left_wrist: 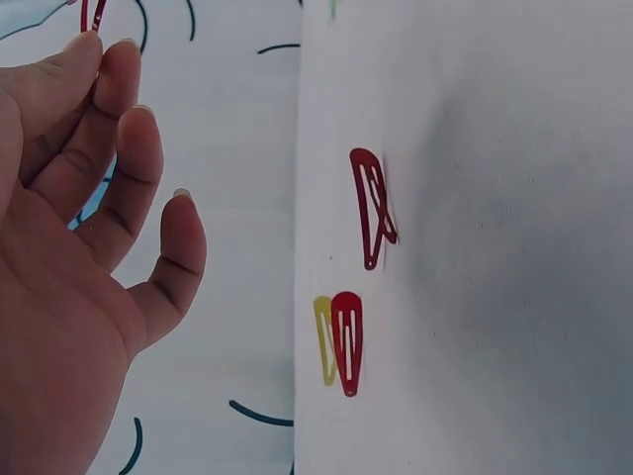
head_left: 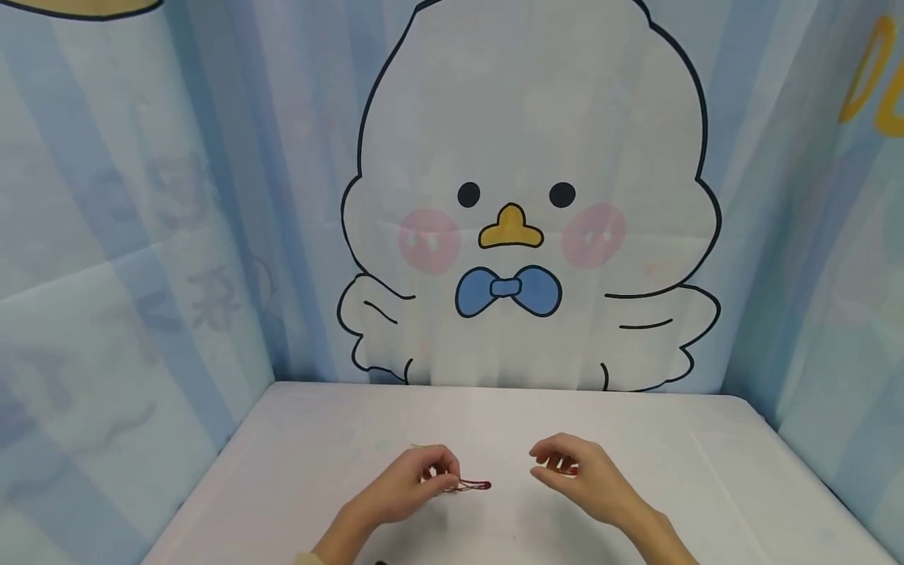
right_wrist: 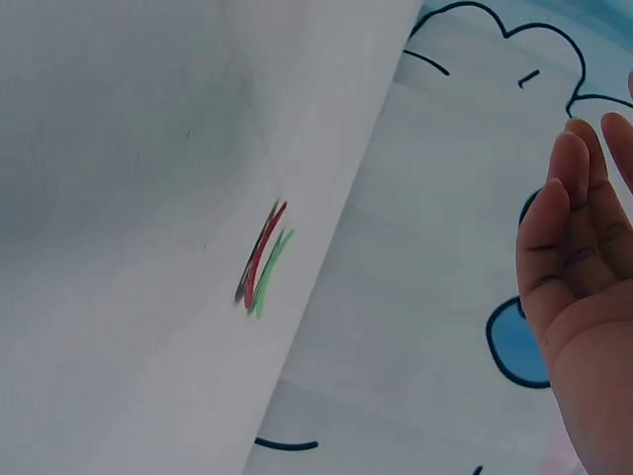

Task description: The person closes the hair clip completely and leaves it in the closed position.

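Thumb and fingertips of my left hand (head_left: 410,488) pinch a red snap hair clip (head_left: 479,485), its rounded end pointing right. In the left wrist view the held clip (left_wrist: 91,14) shows only partly, at the top edge. Below that hand, a dark red hair clip (left_wrist: 361,203) lies on the table with its prong sprung out. Beside it a bright red clip (left_wrist: 346,307) overlaps a yellow clip (left_wrist: 322,332). My right hand (head_left: 589,479) hovers with fingers loosely bent, holding nothing. Near it a red clip (right_wrist: 261,252) and a green clip (right_wrist: 272,267) lie together on the table.
The white table (head_left: 318,424) ends at a back edge against a curtain (head_left: 530,118) printed with a white chick. Striped blue curtains (head_left: 106,235) stand along both sides. A small dark thing (head_left: 381,563) shows at the bottom edge.
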A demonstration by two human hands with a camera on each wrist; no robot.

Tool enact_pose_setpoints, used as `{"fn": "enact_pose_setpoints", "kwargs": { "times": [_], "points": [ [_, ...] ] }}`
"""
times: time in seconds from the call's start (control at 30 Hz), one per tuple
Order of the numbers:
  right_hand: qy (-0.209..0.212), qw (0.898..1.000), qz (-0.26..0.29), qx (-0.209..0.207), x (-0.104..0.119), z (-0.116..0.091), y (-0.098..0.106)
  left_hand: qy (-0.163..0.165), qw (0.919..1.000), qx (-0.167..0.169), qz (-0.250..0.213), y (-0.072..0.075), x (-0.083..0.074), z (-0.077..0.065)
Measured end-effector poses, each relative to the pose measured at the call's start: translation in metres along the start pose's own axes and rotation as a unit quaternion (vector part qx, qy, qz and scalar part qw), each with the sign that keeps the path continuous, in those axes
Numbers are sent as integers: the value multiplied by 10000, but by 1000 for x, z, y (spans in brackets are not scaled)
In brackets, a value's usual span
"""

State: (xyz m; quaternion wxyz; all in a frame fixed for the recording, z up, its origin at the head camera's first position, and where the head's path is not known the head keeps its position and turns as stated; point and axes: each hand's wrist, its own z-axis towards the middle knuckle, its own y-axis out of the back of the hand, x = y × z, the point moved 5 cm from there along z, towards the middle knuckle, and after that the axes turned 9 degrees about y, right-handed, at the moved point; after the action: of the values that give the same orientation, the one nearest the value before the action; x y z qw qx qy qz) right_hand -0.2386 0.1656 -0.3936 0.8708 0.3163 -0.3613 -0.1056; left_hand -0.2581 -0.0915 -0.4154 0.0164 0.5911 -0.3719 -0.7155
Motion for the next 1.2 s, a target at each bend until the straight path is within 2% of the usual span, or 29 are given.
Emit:
{"fn": "enact_pose_setpoints", "kwargs": {
  "times": [0.17,0.37,0.5,0.9,1.13,1.2],
  "points": [
    [349,9988,330,-82,11,3,-15,-70,9999,-79,-40,-2,-4,1],
    [454,9977,498,-34,20,12,-27,-259,9995,-129,-115,-3,-12,1],
    [379,9976,573,7,23,14,-31,-364,9991,-129,-159,-5,-16,2],
    [235,9970,737,-67,25,20,-35,-328,9991,-246,-78,-6,-18,8],
    [-158,9965,818,-106,22,20,-34,-228,9984,-457,-235,-10,-18,10],
    [-153,9964,820,-158,21,19,-34,-251,9981,-514,-226,-11,-18,10]
  ]
}}
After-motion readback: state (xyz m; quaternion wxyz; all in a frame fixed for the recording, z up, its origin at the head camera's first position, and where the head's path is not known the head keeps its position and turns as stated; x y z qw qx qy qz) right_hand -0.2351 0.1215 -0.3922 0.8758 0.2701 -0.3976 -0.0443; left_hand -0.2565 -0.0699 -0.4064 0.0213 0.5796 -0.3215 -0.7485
